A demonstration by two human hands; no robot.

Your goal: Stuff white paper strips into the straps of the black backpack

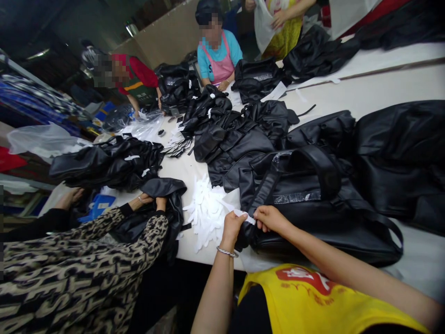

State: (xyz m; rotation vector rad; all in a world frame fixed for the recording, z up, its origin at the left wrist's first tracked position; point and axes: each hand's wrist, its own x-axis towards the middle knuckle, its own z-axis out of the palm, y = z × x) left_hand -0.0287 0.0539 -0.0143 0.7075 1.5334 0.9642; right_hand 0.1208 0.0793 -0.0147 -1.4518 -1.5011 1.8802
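Now, our hands: our left hand (pixel 231 229) and right hand (pixel 269 219) sit at the table's near edge, just apart, above our yellow shirt (pixel 306 297).
Fingers: both sets are bent inward, and our right fingers (pixel 260 212) and left fingers (pixel 237 219) pinch the ends of a narrow white strip (pixel 244 215).
Bag: a black leather bag (pixel 313 225) lies flat under our hands, its long axis running left to right, its left end at our hands, its carry handle (pixel 306 162) arching toward the far side.
Beside it: white cut pieces (pixel 205 213) lie just left on the white table (pixel 420 262).
Left: a co-worker's patterned sleeve (pixel 69 269) reaches to another black bag (pixel 167 204).
Far: more black bags (pixel 239 139) are heaped along the table, with two co-workers (pixel 218 62) beyond them.
Room: we see a beige wall panel (pixel 163 39).
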